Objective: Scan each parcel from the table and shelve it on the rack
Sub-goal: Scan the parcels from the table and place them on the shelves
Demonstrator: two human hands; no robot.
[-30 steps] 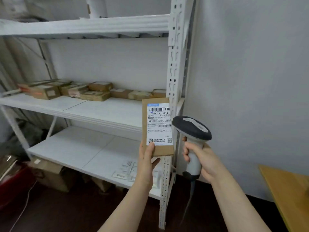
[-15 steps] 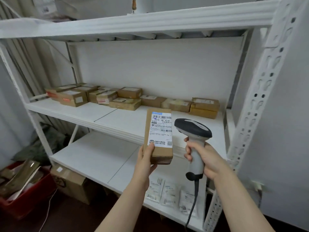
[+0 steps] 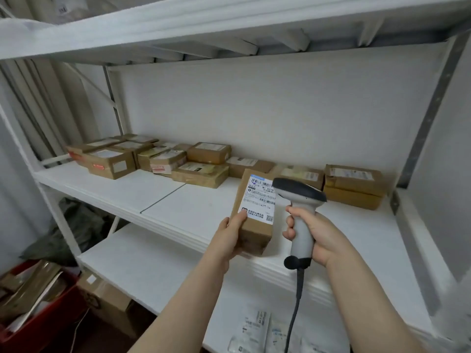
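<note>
Thumb of our left hand (image 3: 228,235) pinching the brown parcel (image 3: 256,233) at its lower end, label (image 3: 260,200) facing us, centre of the frame above the rack (image 3: 191,207) shelf's front edge, our right hand (image 3: 319,233) gripping the scanner (image 3: 299,191) just right of it, cable (image 3: 297,301) hanging down, other parcels (image 3: 204,173) lying along the shelf's back.

Head view, downward, near rack (image 3: 178,220)

A left grip (image 3: 229,234) holds a brown parcel (image 3: 255,215) with its label facing the camera, thumb on the label's lower corner. Just beside it, the right grip (image 3: 322,235) clasps a corded scanner (image 3: 302,225) above a white rack (image 3: 178,200) shelf with cardboard boxes (image 3: 204,159) lined along the back.
</note>
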